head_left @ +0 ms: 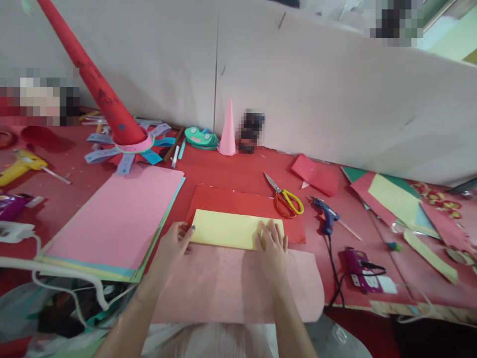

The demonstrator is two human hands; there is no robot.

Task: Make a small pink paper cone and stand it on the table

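A pale yellow paper strip (223, 229), possibly folded, lies lengthwise in front of me over a red sheet (231, 198) and a pink sheet (231, 288). My left hand (177, 238) is closed at the strip's left end, thumb at its edge and the other fingers partly hidden. Across the strip's right end my right hand (274, 243) lies with fingers stretched out, pressing on the paper. Scissors (286, 199) with red and yellow handles rest just beyond, on the red sheet's right corner.
Stacked coloured paper (115, 219) lies left. A blue glue gun (327, 216) with its cable and a purple box (361, 268) are right. A yellow glue gun (26, 166) sits far left. A pink cone (229, 134) and tall red cone (112, 104) stand behind.
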